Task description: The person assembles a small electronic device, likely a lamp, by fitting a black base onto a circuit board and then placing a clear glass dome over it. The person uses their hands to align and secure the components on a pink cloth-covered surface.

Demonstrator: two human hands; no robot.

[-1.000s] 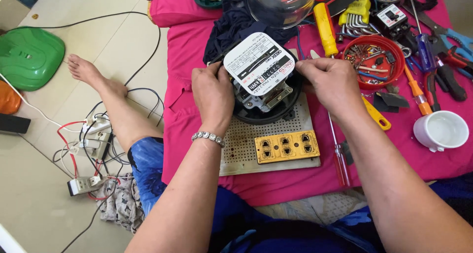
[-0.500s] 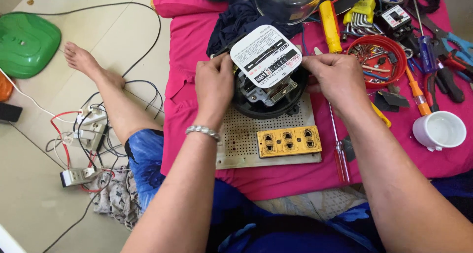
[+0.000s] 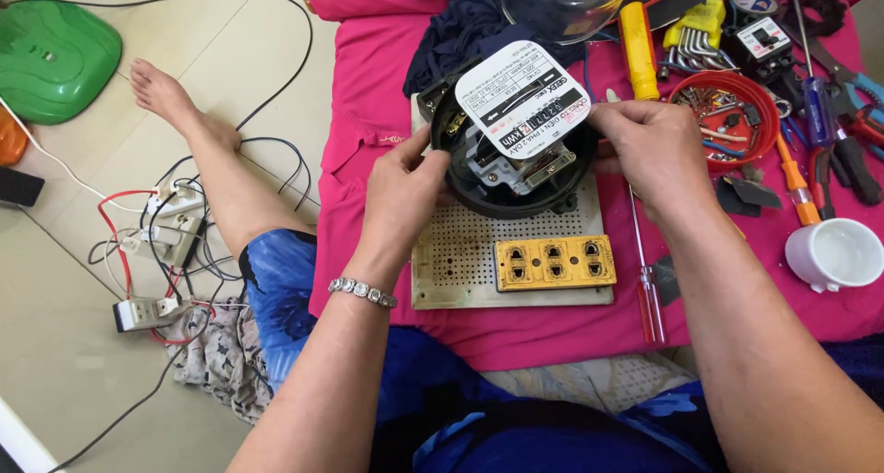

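Right now both sets of fingers are closed on the round black electric meter (image 3: 516, 174): the left hand (image 3: 405, 192) grips its left rim with the thumb over the edge, and the right hand (image 3: 649, 155) pinches the right edge of the white printed faceplate (image 3: 522, 97) that sits tilted on top of the meter's works. Beneath it, the meter rests on the far end of a perforated board (image 3: 470, 256), just beyond a yellow socket strip (image 3: 555, 263) fixed along the board's near right side. A beaded bracelet (image 3: 363, 291) circles the left wrist. Under the board lies a pink cloth (image 3: 368, 114), and to the right of the right hand a red-handled screwdriver (image 3: 648, 280) lies alongside the board, with a red round tray (image 3: 769, 114) of small parts, a yellow-handled tool (image 3: 638, 38) and a white cup (image 3: 836, 254) farther out. Off to the left, on the tiled floor, a bare foot (image 3: 161, 91) stretches toward a green plastic lid (image 3: 55, 58), with tangled wires and white sockets (image 3: 157, 243) near the knee
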